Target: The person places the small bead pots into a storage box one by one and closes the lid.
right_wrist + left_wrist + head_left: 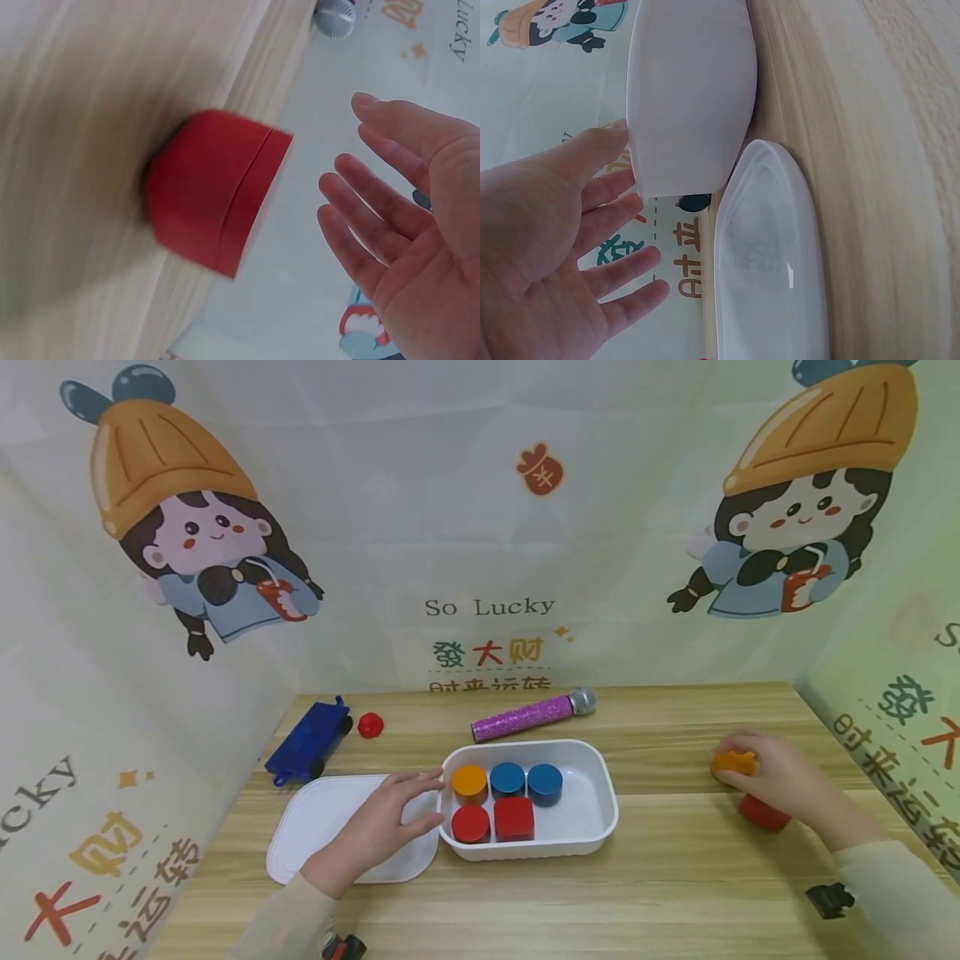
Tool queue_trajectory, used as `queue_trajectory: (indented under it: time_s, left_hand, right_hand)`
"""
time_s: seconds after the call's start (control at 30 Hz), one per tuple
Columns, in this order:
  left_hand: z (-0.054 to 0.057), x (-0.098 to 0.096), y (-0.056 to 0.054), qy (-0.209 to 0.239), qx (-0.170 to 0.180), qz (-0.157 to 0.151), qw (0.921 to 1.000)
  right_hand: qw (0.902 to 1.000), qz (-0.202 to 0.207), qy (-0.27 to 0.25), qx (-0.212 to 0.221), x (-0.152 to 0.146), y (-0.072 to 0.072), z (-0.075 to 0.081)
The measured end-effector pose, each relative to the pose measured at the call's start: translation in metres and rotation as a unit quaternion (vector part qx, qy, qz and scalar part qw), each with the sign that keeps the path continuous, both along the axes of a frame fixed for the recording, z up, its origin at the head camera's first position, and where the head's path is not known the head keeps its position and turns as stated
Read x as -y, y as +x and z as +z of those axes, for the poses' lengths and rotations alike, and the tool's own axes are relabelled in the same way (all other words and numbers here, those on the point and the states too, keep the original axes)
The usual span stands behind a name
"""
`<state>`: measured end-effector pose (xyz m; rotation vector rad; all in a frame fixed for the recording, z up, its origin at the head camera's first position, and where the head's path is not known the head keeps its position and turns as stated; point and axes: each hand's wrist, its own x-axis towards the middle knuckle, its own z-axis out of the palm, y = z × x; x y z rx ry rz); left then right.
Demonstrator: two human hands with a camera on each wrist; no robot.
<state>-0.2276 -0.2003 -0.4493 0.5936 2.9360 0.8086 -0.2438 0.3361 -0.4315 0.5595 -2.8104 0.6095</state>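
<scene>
My left hand (386, 822) is at the left end of a white plastic box (609, 810), its thumb and fingertips right at the rim and its fingers loosely extended (562, 232). In the box stand an orange round block (470, 783), two blue round blocks (507, 779), a red round block (471, 823) and a red square block (513, 819). Over on the right, my right hand (772, 772) hovers at an orange block (733, 765), fingers spread and relaxed around it. Just nearer stands a red block (210, 191), partly under that hand in the head view.
A white lid (315, 822) lies left of the box, partly beneath my left hand. Behind are a blue toy cart (311, 743), a small red piece (371, 725) and a purple glittery microphone (525, 718). Printed cloth walls (480, 527) border the wooden table (675, 877).
</scene>
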Motion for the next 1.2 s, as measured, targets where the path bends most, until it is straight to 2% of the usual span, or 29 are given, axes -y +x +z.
queue_trajectory:
  time_s: [0.27,0.53,0.73,1.0,1.2]
  left_hand:
    - [0.000,-0.001,0.001,-0.001,0.002,0.004,1.0000]
    - [0.001,-0.001,0.002,-0.001,0.006,0.010,0.9999]
    - [0.002,-0.002,0.002,0.001,0.009,0.011,0.9999]
    - [0.002,-0.001,0.003,0.002,0.006,0.008,0.9999]
    - [0.003,-0.001,0.003,0.000,0.006,0.008,1.0000]
  right_hand:
    - [0.9992,0.003,0.033,-0.024,-0.024,0.015,-0.007]
    - [0.9974,-0.017,0.056,0.041,-0.037,0.028,-0.004]
    - [0.9950,-0.026,0.073,0.062,-0.042,0.034,-0.005]
    - [0.9952,-0.028,0.068,0.065,-0.044,0.036,-0.006]
    - [0.9960,-0.019,0.078,0.038,-0.030,0.038,-0.005]
